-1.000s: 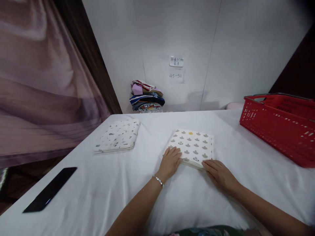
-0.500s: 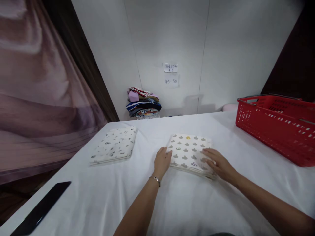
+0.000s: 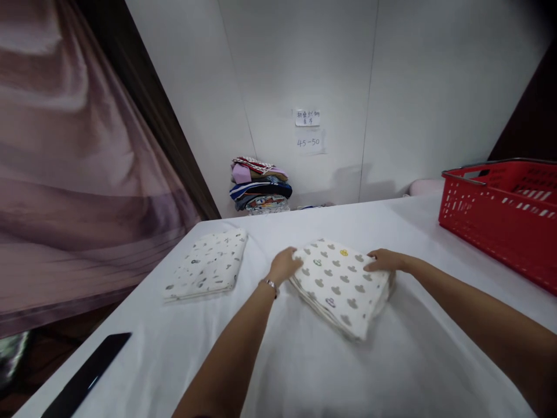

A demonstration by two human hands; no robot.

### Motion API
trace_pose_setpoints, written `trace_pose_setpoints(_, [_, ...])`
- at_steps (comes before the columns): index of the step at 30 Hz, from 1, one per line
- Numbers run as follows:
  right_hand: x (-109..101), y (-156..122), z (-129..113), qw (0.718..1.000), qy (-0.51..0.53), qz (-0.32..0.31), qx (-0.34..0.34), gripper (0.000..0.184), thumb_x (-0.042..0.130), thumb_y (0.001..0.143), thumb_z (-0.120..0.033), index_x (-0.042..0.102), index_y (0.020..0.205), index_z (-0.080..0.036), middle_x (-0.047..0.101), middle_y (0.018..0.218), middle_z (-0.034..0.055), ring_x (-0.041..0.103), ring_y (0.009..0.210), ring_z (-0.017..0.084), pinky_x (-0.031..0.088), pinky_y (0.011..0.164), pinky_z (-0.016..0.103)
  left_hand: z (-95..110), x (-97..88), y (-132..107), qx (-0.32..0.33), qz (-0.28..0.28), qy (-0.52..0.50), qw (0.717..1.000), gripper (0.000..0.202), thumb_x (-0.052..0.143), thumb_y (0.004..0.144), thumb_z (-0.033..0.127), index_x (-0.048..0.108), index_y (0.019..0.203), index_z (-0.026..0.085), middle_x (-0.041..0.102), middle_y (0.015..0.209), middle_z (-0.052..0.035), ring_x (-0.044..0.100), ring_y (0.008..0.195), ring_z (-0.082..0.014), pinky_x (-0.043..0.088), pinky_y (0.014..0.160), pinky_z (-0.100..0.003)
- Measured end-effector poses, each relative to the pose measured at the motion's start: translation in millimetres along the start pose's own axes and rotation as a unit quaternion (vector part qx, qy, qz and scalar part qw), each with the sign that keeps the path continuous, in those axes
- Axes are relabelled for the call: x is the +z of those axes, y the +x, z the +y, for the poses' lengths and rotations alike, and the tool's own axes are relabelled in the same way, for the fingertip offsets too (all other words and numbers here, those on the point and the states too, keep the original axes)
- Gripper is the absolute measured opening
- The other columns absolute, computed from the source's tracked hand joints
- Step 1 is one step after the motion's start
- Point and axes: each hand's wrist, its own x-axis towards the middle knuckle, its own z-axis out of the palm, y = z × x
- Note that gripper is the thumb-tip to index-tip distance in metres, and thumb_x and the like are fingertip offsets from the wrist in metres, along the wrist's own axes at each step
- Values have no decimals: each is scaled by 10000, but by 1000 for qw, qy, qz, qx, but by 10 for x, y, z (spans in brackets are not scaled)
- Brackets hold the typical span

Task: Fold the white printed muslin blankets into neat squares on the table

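Observation:
A folded white cloth [image 3: 333, 278] printed with grey mouse-head shapes and a few coloured ones is held between my two hands, turned at an angle with one corner toward me. My left hand [image 3: 285, 265] pinches its left corner, thumb on top. On the opposite edge, my right hand [image 3: 383, 260] is closed on the cloth, its thumb over the print and its other fingers partly hidden. To the left lies a second folded white cloth [image 3: 211, 261] with small dark prints, flat and apart from both hands.
A red plastic basket [image 3: 500, 215] stands at the right. The white-covered table [image 3: 183, 354] carries a dark flat object [image 3: 91, 374] at its left edge. Beyond the far edge rises a stack of folded fabrics [image 3: 261, 188] against the wall. A pinkish curtain [image 3: 87, 186] hangs at left.
Both hands have closed on the mouse-print cloth, which has turned so a corner points toward me. Earlier the hands rested at its sides with fingers apart. The view has shifted slightly.

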Motion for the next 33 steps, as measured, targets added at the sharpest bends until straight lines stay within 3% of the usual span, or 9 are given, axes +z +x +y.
trace_pose_setpoints(4, [145, -280, -72, 992, 94, -68, 46, 464, 552, 698, -542, 682, 920, -156, 681, 929, 80, 626, 830, 220, 474, 668, 261, -48, -161, 443, 12, 29, 80, 996, 529, 607, 742, 275, 483, 1246, 177, 565, 1221, -90, 528, 1102, -218, 395, 917, -282])
trace_pose_setpoints(8, [202, -419, -174, 987, 112, -54, 98, 416, 568, 680, -536, 661, 836, -162, 669, 922, 94, 606, 853, 247, 447, 672, 281, -143, -4, 450, -8, 50, 93, 994, 519, 560, 789, 291, 460, 1264, 106, 471, 1316, -143, 428, 1213, -239, 330, 999, -310])
trace_pose_setpoints(12, [178, -426, -225, 984, 137, -47, 103, 392, 596, 661, -524, 635, 803, -161, 669, 894, 98, 604, 837, 255, 442, 660, 289, -57, 257, -9, 71, 109, 120, 984, 488, 512, 824, 323, 458, 1268, 127, 394, 1379, -133, 301, 1297, -243, 224, 1072, -371])
trace_pose_setpoints(17, [222, -606, -139, 960, 253, -65, 105, 505, 581, 706, -543, 578, 1051, -174, 641, 1058, 95, 597, 953, 244, 464, 750, 273, 124, 568, -826, 234, 16, 104, 966, 447, 510, 818, 430, 495, 1215, 226, 437, 1353, -73, 318, 1285, -232, 122, 1102, -453])
trace_pose_setpoints(20, [315, -808, -35, 938, 313, -98, 109, 604, 590, 712, -543, 497, 1196, -193, 616, 1126, 94, 593, 988, 236, 474, 789, 266, 135, 655, -1148, 260, -4, 74, 963, 349, 477, 844, 404, 520, 1163, 269, 480, 1316, -22, 329, 1275, -211, 85, 1104, -474])
trace_pose_setpoints(23, [397, -935, 56, 947, 296, -85, 93, 659, 586, 705, -543, 455, 1257, -207, 614, 1136, 84, 593, 990, 248, 479, 811, 292, 104, 665, -1295, 251, 1, 34, 967, 286, 500, 836, 363, 566, 1099, 273, 501, 1292, -9, 330, 1271, -211, 135, 1095, -468])
trace_pose_setpoints(27, [373, -934, 48, 992, 103, 14, 70, 724, 553, 705, -548, 412, 1324, -200, 579, 1187, 108, 573, 998, 298, 458, 844, 383, 74, 632, -1375, 219, 74, -53, 971, 253, 506, 828, 290, 604, 1054, 229, 530, 1238, -51, 380, 1225, -210, 255, 1063, -401])
trace_pose_setpoints(30, [300, -901, -125, 994, 19, 110, 2, 626, 462, 766, -541, 429, 1311, -233, 502, 1285, 90, 569, 975, 294, 470, 790, 405, 60, 599, -1384, 131, 136, -126, 974, 273, 486, 822, 249, 576, 1078, 212, 524, 1203, -66, 459, 1128, -197, 358, 982, -344])
trace_pose_setpoints(33, [289, -868, -410, 984, 48, 142, -100, 471, 416, 810, -505, 512, 1212, -278, 494, 1295, 38, 538, 1032, 266, 488, 727, 347, 44, 590, -1334, -9, 143, -183, 973, 299, 515, 801, 285, 527, 1084, 188, 538, 1132, -69, 554, 894, -155, 433, 826, -280])
